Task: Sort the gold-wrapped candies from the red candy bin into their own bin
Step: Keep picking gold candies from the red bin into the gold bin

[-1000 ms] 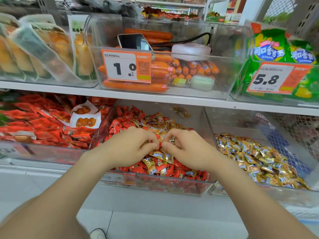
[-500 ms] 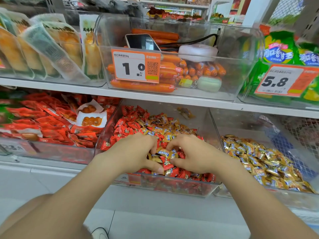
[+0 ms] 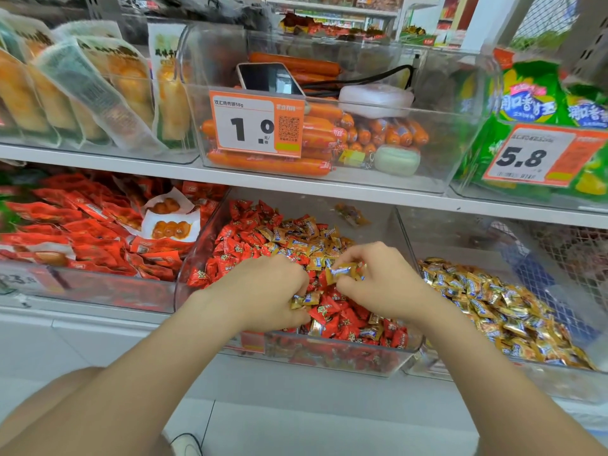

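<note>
a person's left hand (image 3: pixel 263 291) and right hand (image 3: pixel 378 286) work near the front edge of the red candy bin (image 3: pixel 329 357). the right pinches gold-wrapped candies (image 3: pixel 343 269) in its fingertips, and the left's curled fingers grip more. the gold bin (image 3: pixel 526 380) stands just beside, at right.

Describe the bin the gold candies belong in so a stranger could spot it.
Find the white shelf and look just beneath it. The gold candy bin is the rightmost clear one there, next to the mixed bin that the left hand and right hand reach into. It alone holds only gold wrappers, no red.
</note>
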Demonstrator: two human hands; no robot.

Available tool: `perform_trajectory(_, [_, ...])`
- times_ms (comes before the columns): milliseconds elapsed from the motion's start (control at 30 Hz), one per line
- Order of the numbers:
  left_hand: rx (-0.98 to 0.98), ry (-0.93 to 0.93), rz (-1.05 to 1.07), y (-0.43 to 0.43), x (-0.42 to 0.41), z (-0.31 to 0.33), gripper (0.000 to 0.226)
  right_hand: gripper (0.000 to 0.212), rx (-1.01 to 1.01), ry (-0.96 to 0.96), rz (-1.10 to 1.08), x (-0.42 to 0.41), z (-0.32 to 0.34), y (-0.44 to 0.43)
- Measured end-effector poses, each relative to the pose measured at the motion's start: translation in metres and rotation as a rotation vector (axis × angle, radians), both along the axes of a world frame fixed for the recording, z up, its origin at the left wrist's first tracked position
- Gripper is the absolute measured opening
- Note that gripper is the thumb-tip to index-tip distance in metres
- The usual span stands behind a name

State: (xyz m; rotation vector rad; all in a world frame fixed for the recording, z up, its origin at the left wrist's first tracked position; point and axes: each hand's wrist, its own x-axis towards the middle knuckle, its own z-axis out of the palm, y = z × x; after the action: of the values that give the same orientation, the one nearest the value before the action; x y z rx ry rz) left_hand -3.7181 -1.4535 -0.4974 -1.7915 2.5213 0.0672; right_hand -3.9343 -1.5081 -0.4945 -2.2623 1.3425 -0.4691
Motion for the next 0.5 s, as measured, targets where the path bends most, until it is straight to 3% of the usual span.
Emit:
perform_trajectory(133, [-0.002, 0.094, 0.010, 0.000, 0.004, -0.005, 0.036, 0.010, 0.051, -0.131, -0.095, -0.003, 0.000, -0.004])
perform_trajectory(233, [-0.056, 0.181, 0.049, 0.002, 0.004, -0.004, 0.031, 0.025, 0.124, -0.255, -0.103, 0.000, 0.004, 0.001])
perform_trajectory(333, [-0.142, 0.260, 0.089, 0.004, 0.004, 0.001, 0.029, 0.037, 0.072, -0.218, -0.145, 0.004, 0.005, 0.008])
perform_trajectory(433, [-0.259, 0.325, 0.174, 0.000, 0.005, 0.004, 0.045, 0.053, -0.053, -0.134, -0.196, 0.010, -0.001, 0.007])
perform_trajectory(500, [-0.321, 0.264, 0.254, -0.004, 0.008, 0.005, 0.058, 0.060, -0.097, -0.112, -0.197, 0.011, -0.005, 0.003])
